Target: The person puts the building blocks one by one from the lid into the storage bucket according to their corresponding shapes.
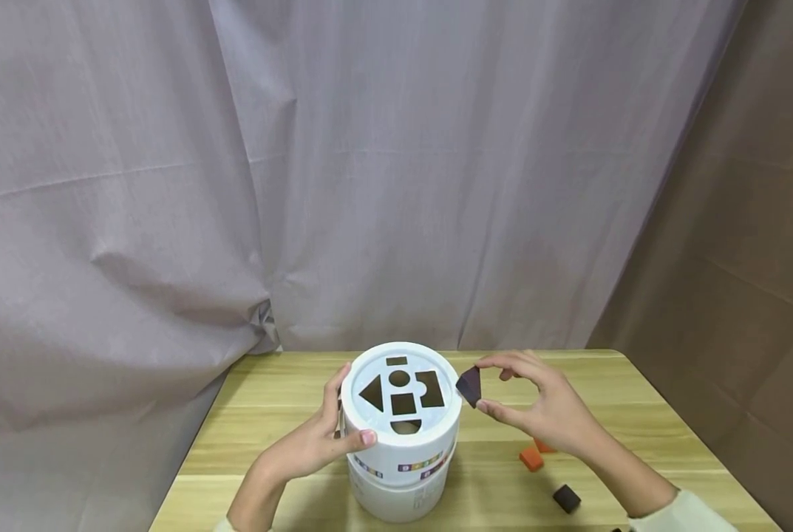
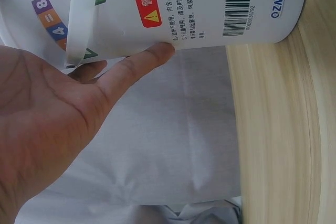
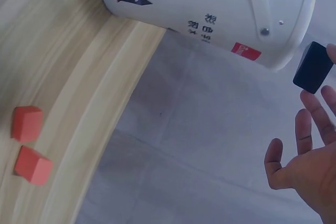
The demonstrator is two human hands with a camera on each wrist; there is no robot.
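In the head view, a white shape-sorter bucket (image 1: pixel 396 473) stands upright, its lid (image 1: pixel 369 369) cut with triangular, round, square and other holes. My left hand (image 1: pixel 319 436) holds its left side, thumb at the front of the rim and fingers along the wall. In the left wrist view, one finger (image 2: pixel 139 66) lies fairly straight against the printed wall. My right hand (image 1: pixel 542 406) pinches a dark, angular block (image 1: pixel 469 386) between thumb and forefinger, beside the lid's right edge. The block (image 3: pixel 313 67) also shows in the right wrist view, its full shape partly hidden by fingers.
Right of the bucket, two orange blocks (image 1: pixel 531 459) lie on the wooden table (image 1: pixel 276 399). Nearer the front is a black block (image 1: pixel 567 499), and another dark piece shows at the bottom edge. Grey curtains (image 1: pixel 396 185) hang behind and beside the table.
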